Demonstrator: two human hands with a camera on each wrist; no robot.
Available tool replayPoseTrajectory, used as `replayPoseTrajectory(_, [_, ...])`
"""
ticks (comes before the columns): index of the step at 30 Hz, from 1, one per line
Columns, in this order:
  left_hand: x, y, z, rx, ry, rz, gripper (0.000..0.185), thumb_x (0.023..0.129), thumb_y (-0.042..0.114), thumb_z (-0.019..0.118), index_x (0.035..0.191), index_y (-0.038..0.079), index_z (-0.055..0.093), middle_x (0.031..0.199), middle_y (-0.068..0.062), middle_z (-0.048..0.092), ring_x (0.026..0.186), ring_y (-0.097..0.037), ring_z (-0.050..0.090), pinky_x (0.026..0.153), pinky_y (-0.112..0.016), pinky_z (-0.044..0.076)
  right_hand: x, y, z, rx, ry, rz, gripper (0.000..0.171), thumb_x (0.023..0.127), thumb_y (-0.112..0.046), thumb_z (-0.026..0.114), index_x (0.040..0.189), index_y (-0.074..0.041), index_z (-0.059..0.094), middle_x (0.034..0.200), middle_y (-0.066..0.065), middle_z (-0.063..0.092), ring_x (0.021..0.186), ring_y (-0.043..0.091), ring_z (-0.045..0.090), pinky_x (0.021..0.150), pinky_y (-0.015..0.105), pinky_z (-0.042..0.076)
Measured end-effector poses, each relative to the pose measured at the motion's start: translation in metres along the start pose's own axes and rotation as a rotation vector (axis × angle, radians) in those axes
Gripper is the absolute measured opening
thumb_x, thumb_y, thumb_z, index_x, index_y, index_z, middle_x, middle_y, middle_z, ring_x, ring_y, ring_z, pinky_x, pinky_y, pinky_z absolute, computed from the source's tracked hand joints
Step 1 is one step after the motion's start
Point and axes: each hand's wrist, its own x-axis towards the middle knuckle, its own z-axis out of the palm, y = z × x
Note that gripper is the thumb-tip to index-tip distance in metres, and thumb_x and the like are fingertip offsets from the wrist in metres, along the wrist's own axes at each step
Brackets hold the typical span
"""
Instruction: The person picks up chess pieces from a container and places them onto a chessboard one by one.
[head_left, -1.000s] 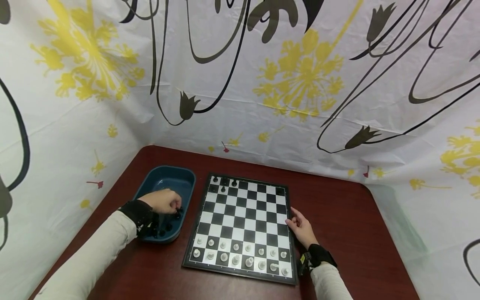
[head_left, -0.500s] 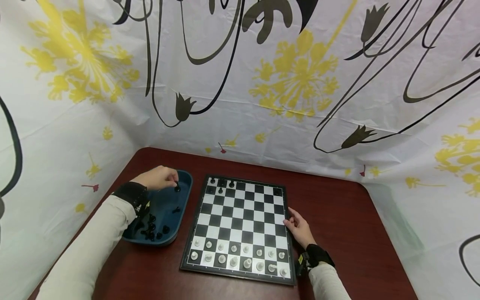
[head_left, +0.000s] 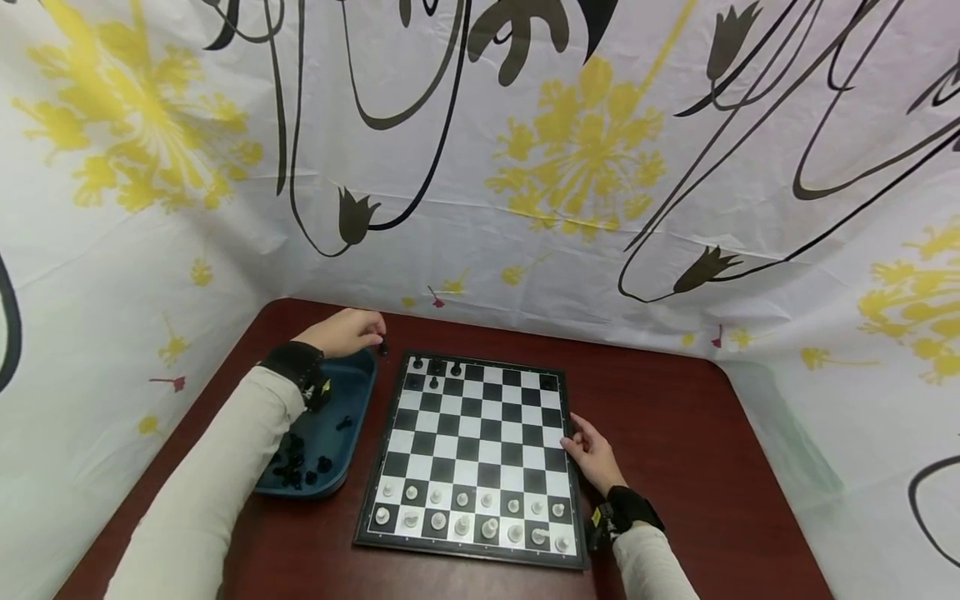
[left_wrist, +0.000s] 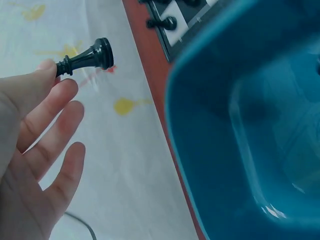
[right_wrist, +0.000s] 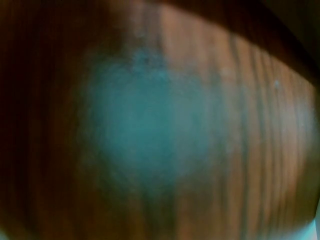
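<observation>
My left hand [head_left: 345, 331] is over the far edge of the blue tub, near the board's far left corner. Its thumb and forefinger pinch a black chess piece [left_wrist: 85, 60] by the top, base pointing away; its other fingers are spread apart in the left wrist view. The pinched top is hidden. My right hand [head_left: 594, 454] rests at the right edge of the chessboard [head_left: 480, 429], thumb at the rim. A few black pieces [head_left: 456, 368] stand at the board's far left corner. White pieces [head_left: 489, 528] fill the two near rows.
Left of the board is the blue tub [head_left: 336, 429] with several loose black pieces [head_left: 291, 462] inside. The dark red table [head_left: 652, 417] meets a patterned white cloth [head_left: 450, 258] at the back. In the right wrist view, only blurred wood-like stripes show.
My left hand has lifted a black chess piece out of the tub and moved it away from me and right, past the tub's far rim. My right hand stays at the board's edge.
</observation>
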Motion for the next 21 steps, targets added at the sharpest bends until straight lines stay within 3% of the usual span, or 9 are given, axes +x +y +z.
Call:
replayPoseTrajectory(4, [0.024, 0.016, 0.006, -0.001, -0.026, 0.006, 0.016, 0.090, 0.011, 0.055, 0.102, 0.002, 0.060, 0.094, -0.009, 0.064, 0.084, -0.021, 0.060, 0.073, -0.037, 0.048, 0.003, 0.014, 0.001, -0.019, 0.019, -0.002, 0.053, 0.085, -0.016, 0.062, 0.132, 0.001, 0.042, 0.073, 0.005, 0.049, 0.060, 0.007, 0.042, 0.057, 0.023, 0.034])
replayPoseTrajectory(10, [0.053, 0.035, 0.017, 0.056, -0.065, 0.026, 0.018, 0.090, 0.013, 0.056, 0.105, 0.005, 0.061, 0.097, -0.008, 0.063, 0.085, -0.018, 0.059, 0.074, -0.035, 0.047, 0.005, 0.021, 0.005, 0.003, 0.047, -0.011, 0.052, 0.084, -0.011, 0.063, 0.132, -0.003, 0.044, 0.073, 0.005, 0.049, 0.061, 0.010, 0.044, 0.058, 0.022, 0.036])
replayPoseTrajectory(21, [0.098, 0.062, 0.043, 0.131, -0.067, 0.105, 0.017, 0.088, 0.016, 0.058, 0.103, 0.011, 0.064, 0.093, -0.001, 0.064, 0.076, -0.013, 0.057, 0.070, -0.032, 0.046, 0.007, 0.024, 0.005, 0.002, 0.064, 0.002, 0.052, 0.083, -0.012, 0.065, 0.131, -0.006, 0.046, 0.073, 0.004, 0.049, 0.059, 0.010, 0.043, 0.057, 0.022, 0.036])
